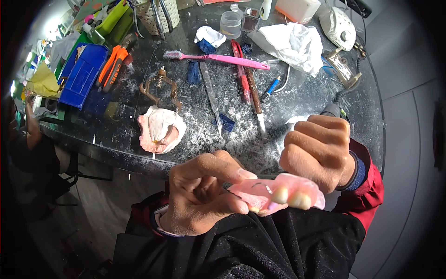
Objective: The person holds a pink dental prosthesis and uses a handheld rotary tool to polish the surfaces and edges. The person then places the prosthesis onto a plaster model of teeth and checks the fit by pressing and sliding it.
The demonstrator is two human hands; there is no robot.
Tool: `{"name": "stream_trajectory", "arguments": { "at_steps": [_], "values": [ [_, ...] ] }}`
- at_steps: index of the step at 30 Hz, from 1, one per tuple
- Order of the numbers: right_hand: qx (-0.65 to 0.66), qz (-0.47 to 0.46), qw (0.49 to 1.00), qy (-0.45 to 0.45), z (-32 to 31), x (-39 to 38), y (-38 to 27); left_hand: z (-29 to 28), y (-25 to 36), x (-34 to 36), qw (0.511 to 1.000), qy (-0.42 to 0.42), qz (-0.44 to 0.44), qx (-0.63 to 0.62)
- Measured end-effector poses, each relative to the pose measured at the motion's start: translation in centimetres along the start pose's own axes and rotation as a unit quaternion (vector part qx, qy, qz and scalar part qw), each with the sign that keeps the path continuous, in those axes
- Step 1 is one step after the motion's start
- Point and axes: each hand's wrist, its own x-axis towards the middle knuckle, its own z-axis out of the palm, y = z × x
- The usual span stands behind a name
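My left hand (209, 190) pinches a pink partial denture (292, 186) with cream teeth by its left end, tilted toward me. My right hand (316, 153) is wrapped round a black corded handpiece (331, 110), just behind the denture; its working tip is hidden. On the dark, powder-strewn bench (195, 144), a white-and-pink dental cast (160, 130) lies left of my hands, below a rusty metal articulator (147, 90). A metal spatula (209, 93), red tool (241, 76), wooden-handled knife (255, 97) and pink toothbrush (232, 60) lie farther back.
At left stand a blue box (81, 76), orange pliers (111, 67) and a green tray (111, 21). A tool holder (155, 18), small jar (231, 25), white bag (288, 46) and micromotor unit (339, 28) line the back. Another person (32, 125) is at the far left.
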Motion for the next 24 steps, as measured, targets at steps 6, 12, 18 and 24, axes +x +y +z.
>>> {"name": "stream_trajectory", "arguments": {
  "at_steps": [6,12,18,24],
  "values": [
    [0.003,-0.057,0.998,0.023,0.0,-0.1,-0.1,0.0,-0.3,-0.4,1.000,0.002,-0.018,-0.023],
    [0.028,-0.036,0.998,0.052,0.5,-0.1,0.0,0.2,-1.0,0.1,0.995,-0.029,0.015,-0.095],
    [0.059,-0.035,0.996,0.065,0.5,0.1,-0.3,0.0,-1.0,-0.2,0.994,-0.044,-0.004,-0.100],
    [0.102,-0.055,0.993,0.019,0.4,0.0,-0.2,0.2,-1.5,-0.2,0.988,-0.060,0.003,-0.144]
  ]
}}
